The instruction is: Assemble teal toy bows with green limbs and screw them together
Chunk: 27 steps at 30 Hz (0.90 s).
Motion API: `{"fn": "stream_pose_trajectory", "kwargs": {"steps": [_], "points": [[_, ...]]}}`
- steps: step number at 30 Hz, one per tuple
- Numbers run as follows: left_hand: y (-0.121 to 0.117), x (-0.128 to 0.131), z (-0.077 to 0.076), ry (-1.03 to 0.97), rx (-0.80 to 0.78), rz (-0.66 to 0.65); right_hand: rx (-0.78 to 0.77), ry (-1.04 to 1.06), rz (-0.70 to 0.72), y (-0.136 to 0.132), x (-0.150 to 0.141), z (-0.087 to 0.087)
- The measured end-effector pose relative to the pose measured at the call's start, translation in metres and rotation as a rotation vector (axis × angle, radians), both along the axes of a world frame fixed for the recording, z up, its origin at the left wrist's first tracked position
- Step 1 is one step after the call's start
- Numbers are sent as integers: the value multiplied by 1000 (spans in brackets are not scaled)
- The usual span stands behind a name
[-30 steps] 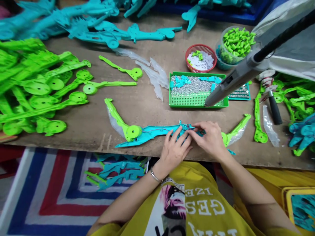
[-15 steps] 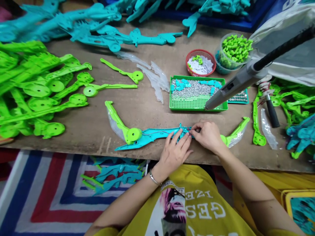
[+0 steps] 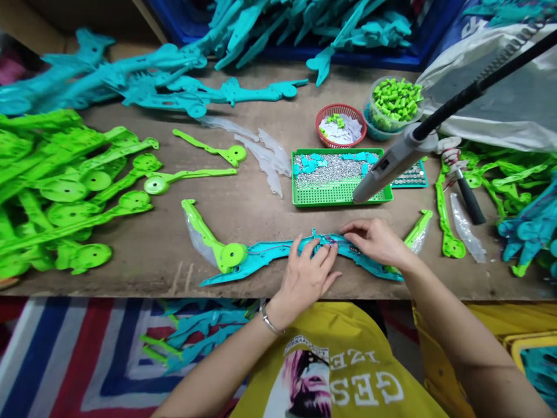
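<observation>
Bow-shaped teal half-shell point(image 3: 267, 251): lies open side up on the bench point(image 3: 261, 215), directly beneath both hands.
Thin wire point(image 3: 332, 241): runs inside the shell from left of the left hand to its fingertips, where the detail is too small to read.
Left hand point(image 3: 304, 276): spread over the shell's middle, fingers laid on it rather than closed round it, much as half a second ago.
Right hand point(image 3: 378, 241): has shifted slightly rightward along the shell, its tight pinch loosened; I cannot tell whether it grasps the wire.
Newly uncovered: the shell's right arm, with a dark fitting just under the right fingers; the wiring at the middle now seems steadied by the left hand alone.
Left lime-green limb point(image 3: 232, 254): its disc rests on the shell, left of the grip.
Right lime-green limb point(image 3: 421, 231): beyond the right wrist, partly hidden.
Green screw tray point(image 3: 339, 203): past the hands, grey screwdriver point(image 3: 385, 165) slanting over it.
</observation>
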<state>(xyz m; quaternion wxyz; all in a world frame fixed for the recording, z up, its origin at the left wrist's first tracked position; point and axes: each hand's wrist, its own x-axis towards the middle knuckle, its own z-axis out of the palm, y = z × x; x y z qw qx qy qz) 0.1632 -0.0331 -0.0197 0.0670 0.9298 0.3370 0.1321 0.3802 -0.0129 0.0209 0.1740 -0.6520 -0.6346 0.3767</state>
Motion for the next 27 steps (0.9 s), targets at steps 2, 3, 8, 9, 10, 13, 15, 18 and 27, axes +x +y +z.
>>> {"fn": "stream_pose_trajectory", "kwargs": {"steps": [2, 3, 8, 9, 10, 13, 15, 18, 27], "points": [[-3, 1, 0, 0, 13, 12, 95, -33, -92, -12, 5, 2], [-4, 2, 0, 1, 18, 13, 145, -49, -124, -19, 6, 2], [-5, 4, 4, 46, 29, 3, 297, -149, -112, -49, -5, -8], [-6, 5, 4, 52, 24, 9, 325, -184, -101, -53, -9, -10], [-6, 5, 3, 50, 18, 16, 355, -216, -94, -55, -12, -12], [-7, 6, 1, 21, -2, 33, 426, -272, -89, -59, -16, -16], [-8, 5, -1, -3, -17, 39, 456, -296, -88, -60, -17, -17], [-9, 4, -2, -24, -45, 42, 483, -355, -77, -61, -18, -18], [-8, 5, 0, -55, -67, 61, 562, -607, 30, -64, -24, -18]]}}
